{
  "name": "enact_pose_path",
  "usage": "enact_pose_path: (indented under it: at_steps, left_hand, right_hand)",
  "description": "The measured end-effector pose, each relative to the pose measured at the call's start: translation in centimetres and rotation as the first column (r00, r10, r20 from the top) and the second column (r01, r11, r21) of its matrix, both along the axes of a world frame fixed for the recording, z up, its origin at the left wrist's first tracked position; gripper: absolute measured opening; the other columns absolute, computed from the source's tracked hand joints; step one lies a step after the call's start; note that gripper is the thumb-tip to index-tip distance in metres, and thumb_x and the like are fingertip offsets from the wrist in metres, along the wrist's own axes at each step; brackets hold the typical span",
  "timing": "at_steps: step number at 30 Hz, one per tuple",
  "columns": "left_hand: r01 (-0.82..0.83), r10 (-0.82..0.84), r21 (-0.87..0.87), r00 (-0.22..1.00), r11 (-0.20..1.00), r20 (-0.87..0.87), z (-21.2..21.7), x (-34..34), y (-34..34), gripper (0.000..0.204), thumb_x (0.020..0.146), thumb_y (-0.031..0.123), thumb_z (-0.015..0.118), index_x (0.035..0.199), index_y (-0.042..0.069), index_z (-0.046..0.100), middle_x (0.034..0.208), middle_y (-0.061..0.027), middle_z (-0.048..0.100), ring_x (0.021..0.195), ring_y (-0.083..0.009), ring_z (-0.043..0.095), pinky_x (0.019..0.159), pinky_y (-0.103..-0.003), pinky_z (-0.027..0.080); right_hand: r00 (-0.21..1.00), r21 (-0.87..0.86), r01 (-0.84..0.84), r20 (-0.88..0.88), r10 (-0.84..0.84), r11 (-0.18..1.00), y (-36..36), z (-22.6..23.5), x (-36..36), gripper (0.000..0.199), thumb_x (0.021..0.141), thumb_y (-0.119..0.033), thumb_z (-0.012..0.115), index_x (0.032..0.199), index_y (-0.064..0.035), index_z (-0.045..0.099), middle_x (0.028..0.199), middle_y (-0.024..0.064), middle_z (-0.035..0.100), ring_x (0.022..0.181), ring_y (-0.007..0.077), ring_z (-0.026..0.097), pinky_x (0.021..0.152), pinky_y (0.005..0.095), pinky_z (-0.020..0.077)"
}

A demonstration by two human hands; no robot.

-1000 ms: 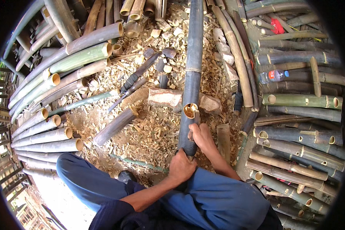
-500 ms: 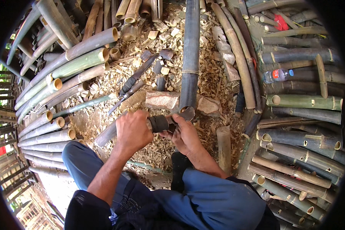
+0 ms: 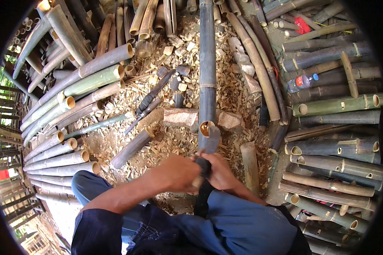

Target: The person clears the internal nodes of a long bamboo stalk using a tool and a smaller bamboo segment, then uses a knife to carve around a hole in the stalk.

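A long dark bamboo pole point(image 3: 207, 72) runs from the far edge toward me. Its near end rests in the gap between two wood blocks, and the pale inside of an opening point(image 3: 207, 128) shows there. My left hand point(image 3: 181, 173) and my right hand point(image 3: 219, 171) are both closed around the dark wrapped handle point(image 3: 203, 166) of a hand tool. Its broad grey blade point(image 3: 213, 139) is smeared by motion and lies over the pole's near end. Whether the blade touches the bamboo, I cannot tell. Fingers hide part of the handle.
Wood chips cover the ground around a split wood block point(image 3: 181, 117). A short bamboo piece point(image 3: 132, 148) lies left of my hands, near a wrapped-handle tool point(image 3: 151, 93). Bamboo poles point(image 3: 89, 76) crowd the left; more bamboo and a plastic bottle point(image 3: 302, 83) lie right.
Both hands have moved nearer my body, the left one also rightward, with the tool. The blade now points away from me across the pole's end. The short bamboo piece at left is uncovered.
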State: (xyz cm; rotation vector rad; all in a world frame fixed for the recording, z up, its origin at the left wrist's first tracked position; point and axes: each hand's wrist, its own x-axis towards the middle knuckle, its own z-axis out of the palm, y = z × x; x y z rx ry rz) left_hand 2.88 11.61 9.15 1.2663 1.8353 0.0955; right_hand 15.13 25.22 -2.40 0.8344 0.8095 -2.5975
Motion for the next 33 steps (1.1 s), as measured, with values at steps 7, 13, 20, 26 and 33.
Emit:
enact_pose_path:
  at_steps: [7, 13, 20, 26, 33]
  left_hand:
    - [0.117, 0.044, 0.726, 0.979, 0.678, -0.200, -9.8, 4.1, 11.7, 0.081, 0.070, 0.012, 0.082, 0.144, 0.015, 0.051, 0.139, -0.0173, 0.053, 0.109, -0.0385, 0.068, 0.085, -0.051, 0.058]
    - [-0.177, 0.176, 0.630, 0.982, 0.756, 0.065, -10.4, 1.2, 13.4, 0.092, 0.065, 0.001, 0.080, 0.150, 0.018, 0.049, 0.150, -0.0214, 0.046, 0.121, -0.0461, 0.062, 0.098, -0.049, 0.057]
    - [-0.543, 0.472, 0.696, 0.821, 0.470, 0.322, -9.2, -0.5, 11.6, 0.104, 0.061, -0.013, 0.076, 0.154, 0.023, 0.047, 0.162, -0.0225, 0.029, 0.138, -0.0476, 0.048, 0.109, -0.049, 0.052]
    - [-0.649, 0.595, 0.750, 0.653, 0.123, 0.468, -9.9, -0.5, 10.5, 0.103, 0.063, -0.016, 0.075, 0.155, 0.020, 0.046, 0.161, -0.0274, 0.025, 0.142, -0.0506, 0.042, 0.116, -0.047, 0.046]
    - [-0.645, 0.699, 0.732, 0.418, -0.221, 0.580, -11.9, -0.2, 9.9, 0.091, 0.072, -0.005, 0.077, 0.155, 0.009, 0.043, 0.158, -0.0267, 0.027, 0.148, -0.0454, 0.032, 0.121, -0.049, 0.035]
  right_hand:
    - [0.955, 0.969, -0.195, 0.154, 0.254, 0.148, 9.1, -5.2, 3.8, 0.027, 0.100, -0.029, 0.060, 0.116, -0.0065, 0.063, 0.098, 0.0070, 0.066, 0.093, 0.0234, 0.065, 0.086, 0.0394, 0.0515]
    - [0.846, 0.815, 0.086, 0.244, 0.473, -0.573, 13.6, -3.7, -1.2, 0.034, 0.093, -0.031, 0.065, 0.116, -0.0053, 0.064, 0.101, 0.0100, 0.067, 0.095, 0.0295, 0.066, 0.084, 0.0429, 0.0524]
    - [0.586, 0.667, 0.130, 0.545, 0.599, -0.734, 13.6, 3.8, -9.0, 0.043, 0.083, -0.033, 0.071, 0.115, -0.0037, 0.065, 0.104, 0.0142, 0.069, 0.096, 0.0367, 0.067, 0.082, 0.0483, 0.0532]
    - [0.429, 0.499, 0.101, 0.759, 0.491, -0.861, 10.5, 6.0, -13.4, 0.031, 0.084, -0.026, 0.072, 0.106, -0.0048, 0.070, 0.099, 0.0118, 0.072, 0.093, 0.0270, 0.070, 0.082, 0.0430, 0.0567]
    - [0.284, 0.378, 0.365, 0.825, 0.488, -0.851, 7.7, 3.6, -17.0, 0.012, 0.084, -0.024, 0.074, 0.084, -0.0122, 0.076, 0.089, 0.0041, 0.074, 0.084, 0.0180, 0.070, 0.080, 0.0330, 0.0545]
